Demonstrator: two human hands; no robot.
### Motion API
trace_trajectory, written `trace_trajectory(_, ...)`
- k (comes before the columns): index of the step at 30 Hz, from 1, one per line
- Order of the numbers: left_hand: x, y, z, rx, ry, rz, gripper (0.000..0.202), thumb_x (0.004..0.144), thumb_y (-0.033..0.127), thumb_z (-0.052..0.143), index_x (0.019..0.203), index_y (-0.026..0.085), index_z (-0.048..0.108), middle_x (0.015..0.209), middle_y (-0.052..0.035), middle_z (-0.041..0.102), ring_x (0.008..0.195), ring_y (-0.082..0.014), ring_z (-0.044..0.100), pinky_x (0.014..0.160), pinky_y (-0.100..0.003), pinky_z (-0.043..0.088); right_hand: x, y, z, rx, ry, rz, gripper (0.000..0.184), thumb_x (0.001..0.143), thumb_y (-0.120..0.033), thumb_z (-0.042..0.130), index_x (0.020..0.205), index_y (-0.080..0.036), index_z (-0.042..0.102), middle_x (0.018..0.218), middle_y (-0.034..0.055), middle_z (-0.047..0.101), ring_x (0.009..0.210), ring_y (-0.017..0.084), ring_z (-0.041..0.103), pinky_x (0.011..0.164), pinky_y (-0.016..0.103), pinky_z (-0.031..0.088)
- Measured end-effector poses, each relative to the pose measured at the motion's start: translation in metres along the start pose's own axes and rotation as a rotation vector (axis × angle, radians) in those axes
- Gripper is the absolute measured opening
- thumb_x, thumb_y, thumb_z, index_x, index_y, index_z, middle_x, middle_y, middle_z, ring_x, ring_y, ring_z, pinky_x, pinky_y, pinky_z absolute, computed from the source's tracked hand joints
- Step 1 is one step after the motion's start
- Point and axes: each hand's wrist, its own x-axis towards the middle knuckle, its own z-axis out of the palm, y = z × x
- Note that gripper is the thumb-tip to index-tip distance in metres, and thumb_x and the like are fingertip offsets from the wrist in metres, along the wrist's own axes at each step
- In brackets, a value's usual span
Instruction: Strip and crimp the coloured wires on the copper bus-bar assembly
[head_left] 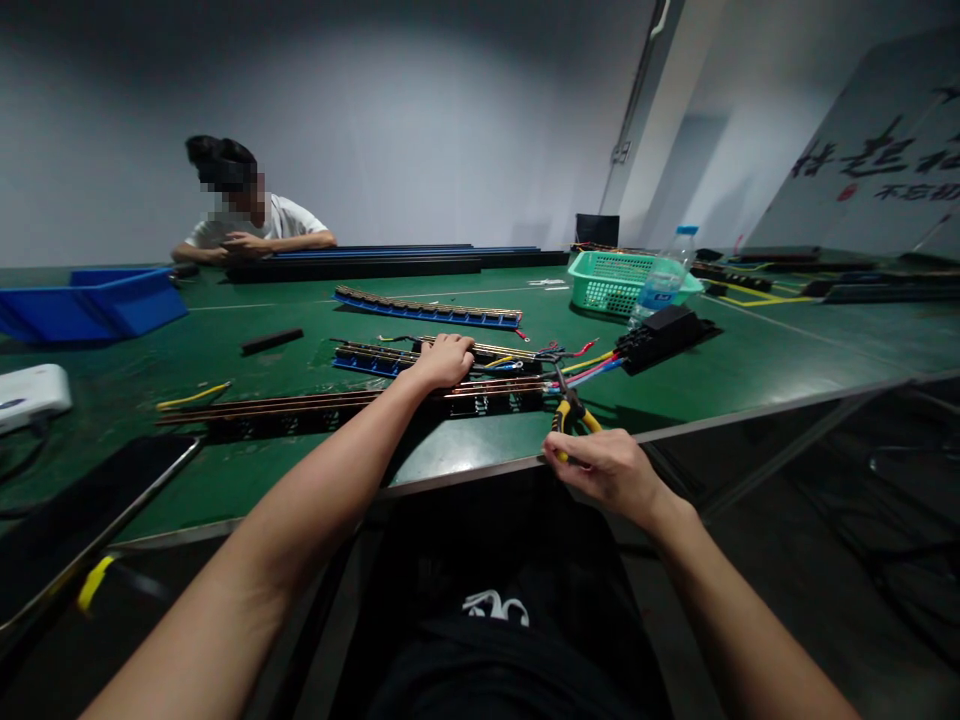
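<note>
My right hand (609, 472) is closed on the yellow-and-black handles of a pair of pliers (568, 404). The jaws point away from me, beside the right end of a long black rail with copper bars (345, 404), where coloured wires (592, 370) come out. My left hand (448, 360) lies over the middle of the rails with its fingers bent down on them; the fingertips are hidden. Just beyond it is a shorter blue-and-black strip with metal bars (367, 358). The wires lead to a black block-shaped part (664, 338) on the right.
Another blue strip (427, 306) lies farther back. A green basket (600, 282) and a water bottle (663, 285) stand at right. Blue bins (124, 305), a white device (34, 395) and a phone-like black slab (90, 495) are left. Across the green table (465, 455) sits a person (262, 220).
</note>
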Motion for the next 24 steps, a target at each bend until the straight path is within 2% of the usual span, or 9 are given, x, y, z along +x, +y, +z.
trace_trajectory(2, 0.000, 0.000, 0.000, -0.004, -0.001, -0.001, 0.050, 0.099, 0.029, 0.030, 0.143, 0.021, 0.050, 0.151, -0.0124, 0.049, 0.136, -0.0311, 0.043, 0.107, -0.058, 0.039, -0.001, 0.000, 0.002, -0.019, 0.001, 0.025, 0.007, 0.091, -0.020, 0.061, 0.095, -0.022, 0.066, 0.062, -0.0029, 0.069, 0.044, 0.008, 0.058, 0.050, 0.019, 0.043)
trace_trajectory(5, -0.001, 0.000, 0.000, -0.005, -0.002, -0.001, 0.050, 0.099, 0.028, 0.030, 0.144, 0.019, 0.050, 0.152, -0.0131, 0.048, 0.136, -0.0307, 0.043, 0.108, -0.058, 0.038, -0.001, -0.004, 0.005, -0.015, 0.043, 0.084, 0.010, 0.088, -0.023, 0.065, 0.097, -0.020, 0.063, 0.049, -0.0087, 0.054, 0.036, 0.006, 0.045, 0.042, 0.019, 0.035)
trace_trajectory(7, -0.001, 0.000, 0.000, 0.000, -0.002, -0.001, 0.050, 0.099, 0.028, 0.030, 0.143, 0.019, 0.050, 0.152, -0.0130, 0.048, 0.136, -0.0306, 0.043, 0.108, -0.058, 0.038, -0.001, -0.008, 0.006, 0.050, 0.084, 0.136, 0.012, 0.088, -0.023, 0.066, 0.099, -0.019, 0.063, 0.045, -0.0115, 0.044, 0.034, 0.006, 0.039, 0.041, 0.019, 0.032)
trace_trajectory(9, -0.001, 0.000, 0.000, 0.007, -0.001, 0.000, 0.049, 0.099, 0.029, 0.030, 0.142, 0.021, 0.051, 0.151, -0.0121, 0.049, 0.136, -0.0305, 0.043, 0.108, -0.058, 0.039, 0.000, -0.011, 0.007, 0.138, 0.152, 0.219, 0.008, 0.089, -0.023, 0.064, 0.096, -0.019, 0.064, 0.047, -0.0109, 0.042, 0.036, 0.005, 0.038, 0.042, 0.019, 0.031)
trace_trajectory(11, -0.001, 0.000, 0.000, 0.012, -0.002, 0.001, 0.048, 0.099, 0.029, 0.030, 0.142, 0.022, 0.051, 0.151, -0.0117, 0.049, 0.135, -0.0304, 0.044, 0.107, -0.058, 0.039, 0.000, -0.014, 0.010, 0.251, 0.267, 0.341, 0.005, 0.090, -0.024, 0.062, 0.088, -0.020, 0.064, 0.054, -0.0078, 0.048, 0.041, 0.005, 0.039, 0.043, 0.019, 0.032)
trace_trajectory(13, -0.001, 0.000, 0.000, 0.013, -0.004, 0.002, 0.048, 0.099, 0.028, 0.030, 0.142, 0.021, 0.051, 0.151, -0.0121, 0.049, 0.135, -0.0306, 0.044, 0.107, -0.058, 0.039, 0.000, -0.015, 0.015, 0.414, 0.421, 0.479, 0.011, 0.092, -0.027, 0.060, 0.083, -0.020, 0.061, 0.059, -0.0060, 0.050, 0.045, 0.006, 0.039, 0.044, 0.019, 0.032)
trace_trajectory(16, -0.001, 0.000, 0.000, 0.005, -0.002, 0.008, 0.048, 0.099, 0.028, 0.030, 0.142, 0.020, 0.051, 0.151, -0.0133, 0.049, 0.135, -0.0315, 0.044, 0.107, -0.059, 0.039, 0.003, -0.018, 0.023, 0.699, 0.652, 0.618, 0.015, 0.093, -0.032, 0.061, 0.082, -0.021, 0.058, 0.052, -0.0088, 0.041, 0.042, 0.007, 0.035, 0.042, 0.019, 0.031)
trace_trajectory(20, -0.001, 0.000, 0.000, -0.003, -0.001, 0.008, 0.049, 0.099, 0.028, 0.030, 0.142, 0.019, 0.051, 0.151, -0.0136, 0.049, 0.135, -0.0318, 0.043, 0.107, -0.059, 0.039, 0.014, -0.026, 0.026, 0.948, 0.873, 0.707, 0.020, 0.092, -0.033, 0.060, 0.077, -0.022, 0.054, 0.042, -0.0126, 0.033, 0.032, 0.005, 0.024, 0.036, 0.018, 0.024)
trace_trajectory(24, -0.001, 0.000, -0.001, -0.004, -0.002, 0.003, 0.049, 0.099, 0.028, 0.030, 0.142, 0.021, 0.051, 0.151, -0.0130, 0.049, 0.135, -0.0311, 0.043, 0.107, -0.059, 0.039, 0.023, -0.033, 0.023, 1.028, 0.974, 0.738, 0.018, 0.090, -0.031, 0.058, 0.076, -0.023, 0.051, 0.036, -0.0142, 0.033, 0.025, 0.005, 0.022, 0.032, 0.017, 0.024)
